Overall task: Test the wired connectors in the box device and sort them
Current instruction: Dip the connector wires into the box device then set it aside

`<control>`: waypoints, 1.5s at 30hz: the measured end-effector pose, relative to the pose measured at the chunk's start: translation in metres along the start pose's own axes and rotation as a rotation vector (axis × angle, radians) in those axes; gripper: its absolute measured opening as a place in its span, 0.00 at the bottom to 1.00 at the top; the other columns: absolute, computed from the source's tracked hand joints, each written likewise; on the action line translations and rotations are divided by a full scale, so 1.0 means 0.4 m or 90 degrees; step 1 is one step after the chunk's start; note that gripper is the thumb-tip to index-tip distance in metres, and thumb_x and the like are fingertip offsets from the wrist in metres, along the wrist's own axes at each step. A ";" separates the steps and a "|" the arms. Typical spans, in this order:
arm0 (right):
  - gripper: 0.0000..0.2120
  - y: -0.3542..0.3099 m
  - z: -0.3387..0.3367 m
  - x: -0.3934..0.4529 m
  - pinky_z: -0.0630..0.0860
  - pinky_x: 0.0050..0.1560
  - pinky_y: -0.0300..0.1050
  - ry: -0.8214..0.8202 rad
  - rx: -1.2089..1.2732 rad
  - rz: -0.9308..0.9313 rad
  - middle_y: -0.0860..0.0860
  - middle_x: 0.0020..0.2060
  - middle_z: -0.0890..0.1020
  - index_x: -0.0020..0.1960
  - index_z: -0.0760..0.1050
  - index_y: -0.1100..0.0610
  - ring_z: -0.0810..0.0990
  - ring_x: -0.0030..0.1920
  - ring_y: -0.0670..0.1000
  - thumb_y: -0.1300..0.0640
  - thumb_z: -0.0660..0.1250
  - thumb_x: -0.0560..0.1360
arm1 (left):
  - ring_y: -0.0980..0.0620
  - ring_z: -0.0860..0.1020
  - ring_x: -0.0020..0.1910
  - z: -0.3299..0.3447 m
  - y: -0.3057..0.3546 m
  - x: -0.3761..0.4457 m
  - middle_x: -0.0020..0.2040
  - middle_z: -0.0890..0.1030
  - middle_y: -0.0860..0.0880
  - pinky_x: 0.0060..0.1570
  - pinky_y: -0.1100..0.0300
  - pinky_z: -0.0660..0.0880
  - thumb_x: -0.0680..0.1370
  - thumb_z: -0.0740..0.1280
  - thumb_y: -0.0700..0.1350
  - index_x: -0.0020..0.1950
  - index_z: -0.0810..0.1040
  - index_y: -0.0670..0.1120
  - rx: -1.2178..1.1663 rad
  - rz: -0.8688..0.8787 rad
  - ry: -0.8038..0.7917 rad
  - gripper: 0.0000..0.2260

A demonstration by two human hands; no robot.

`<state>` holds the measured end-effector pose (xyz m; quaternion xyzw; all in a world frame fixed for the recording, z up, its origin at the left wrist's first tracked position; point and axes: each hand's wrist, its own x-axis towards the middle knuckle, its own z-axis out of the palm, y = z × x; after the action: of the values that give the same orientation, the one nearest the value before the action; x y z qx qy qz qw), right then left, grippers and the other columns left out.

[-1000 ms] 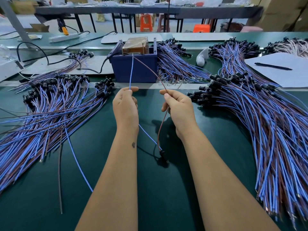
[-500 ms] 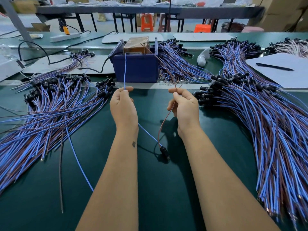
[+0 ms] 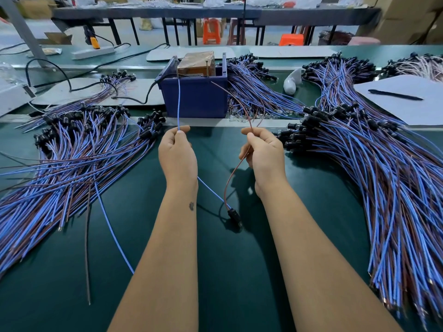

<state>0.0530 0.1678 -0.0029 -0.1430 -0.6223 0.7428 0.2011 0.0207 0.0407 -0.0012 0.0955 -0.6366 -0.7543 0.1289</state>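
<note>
Head view shows the left grip (image 3: 177, 153) pinching a blue wire (image 3: 178, 101) and the right grip (image 3: 265, 154) pinching a brown wire (image 3: 233, 97), both running toward 12 o'clock to the blue box device (image 3: 195, 97), their black connector (image 3: 234, 215) on the counter (image 3: 239, 271) at 6 o'clock.

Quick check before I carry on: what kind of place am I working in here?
Most likely a factory assembly or test line. Large piles of blue and brown wired connectors lie on a long green workbench, a blue test box stands ahead, and cardboard cartons are stacked behind.
</note>
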 end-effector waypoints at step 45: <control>0.10 -0.004 0.017 -0.006 0.68 0.32 0.27 -0.022 -0.094 -0.045 0.48 0.26 0.75 0.51 0.77 0.51 0.72 0.27 0.39 0.61 0.58 0.81 | 0.59 0.60 0.23 -0.001 -0.003 0.018 0.30 0.64 0.53 0.24 0.67 0.59 0.83 0.55 0.41 0.52 0.78 0.48 -0.029 -0.004 0.040 0.12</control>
<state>0.0522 0.1611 -0.0001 -0.1225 -0.6836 0.6897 0.2051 0.0137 0.0382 -0.0025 0.1181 -0.6144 -0.7658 0.1488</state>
